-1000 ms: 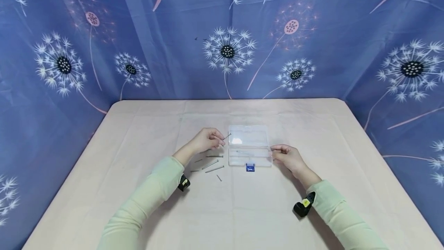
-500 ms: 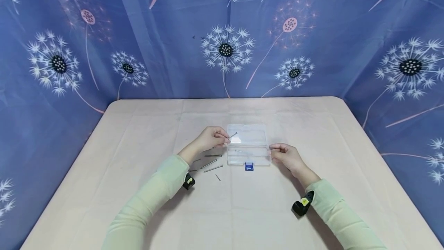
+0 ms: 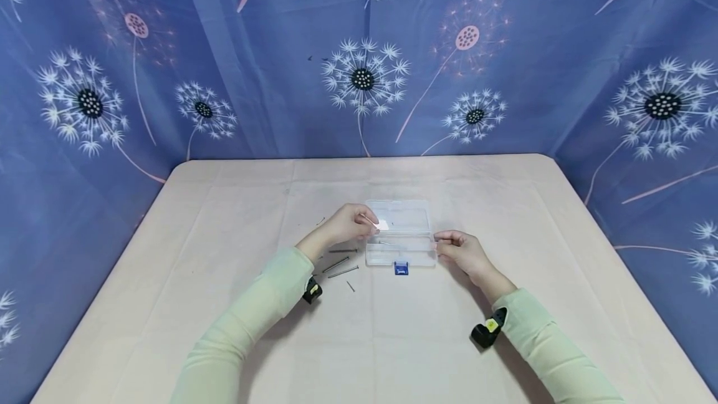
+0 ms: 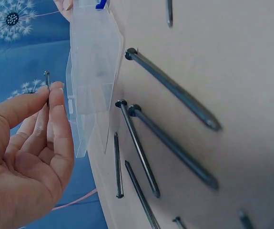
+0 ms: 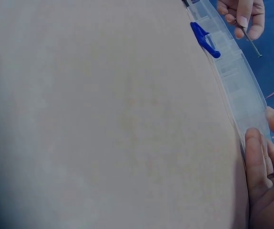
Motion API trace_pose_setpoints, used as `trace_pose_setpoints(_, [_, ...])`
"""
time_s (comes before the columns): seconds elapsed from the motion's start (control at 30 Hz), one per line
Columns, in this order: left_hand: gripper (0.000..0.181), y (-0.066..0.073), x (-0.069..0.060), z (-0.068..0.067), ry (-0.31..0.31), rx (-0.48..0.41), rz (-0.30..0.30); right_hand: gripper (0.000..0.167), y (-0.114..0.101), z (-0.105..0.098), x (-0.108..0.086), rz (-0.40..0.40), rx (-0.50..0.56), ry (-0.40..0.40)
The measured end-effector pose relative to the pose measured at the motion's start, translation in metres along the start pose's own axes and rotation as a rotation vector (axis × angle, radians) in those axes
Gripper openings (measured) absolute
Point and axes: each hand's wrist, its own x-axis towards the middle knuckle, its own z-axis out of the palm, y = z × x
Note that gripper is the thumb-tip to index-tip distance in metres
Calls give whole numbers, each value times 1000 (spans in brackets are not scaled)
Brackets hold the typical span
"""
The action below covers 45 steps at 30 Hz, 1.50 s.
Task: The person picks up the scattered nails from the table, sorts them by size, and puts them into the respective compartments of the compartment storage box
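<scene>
In the head view my left hand (image 3: 353, 223) is over the left side of an open clear plastic box (image 3: 373, 257). Between thumb and fingertips it pinches a nail (image 5: 253, 45), whose head end sticks out beyond the fingers. My right hand (image 3: 465, 257) holds the box's right end, thumb on one side and fingers on the other in the right wrist view. The lid (image 3: 412, 217) lies back, away from me, and a blue latch (image 3: 401, 269) hangs at the front. One nail (image 3: 386, 243) lies inside the box. The left hand hides part of the lid.
Several loose nails (image 3: 343, 272) of different lengths lie on the pale tablecloth (image 3: 426, 348), left of the box. A small one (image 3: 350, 286) lies nearest me. Behind the table hangs a blue curtain (image 3: 280, 80) with a dandelion print.
My left hand has moved right with the pinched nail, from beside the box to over its left side. The right hand has stayed at the box's right end.
</scene>
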Motion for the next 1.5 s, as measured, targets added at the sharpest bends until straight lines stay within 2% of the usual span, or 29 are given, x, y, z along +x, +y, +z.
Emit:
trace_pose_setpoints(0.43, [16,8,5,7,-45,93,9,43,-1,0,0,-16,18,-5])
trace_pose_setpoints(0.67, [13,6,6,13,-21,116,58,44,-3,0,-1,-11,12,-3])
trace_pose_setpoints(1.0, [10,8,4,20,10,150,88,44,-3,1,-1,-4,8,9])
trace_pose_setpoints(1.27, [13,3,-1,16,7,167,130,41,-2,1,1,-3,-36,16])
trace_pose_setpoints(1.5, [13,0,-10,7,28,243,198,41,-1,-1,1,3,-56,3])
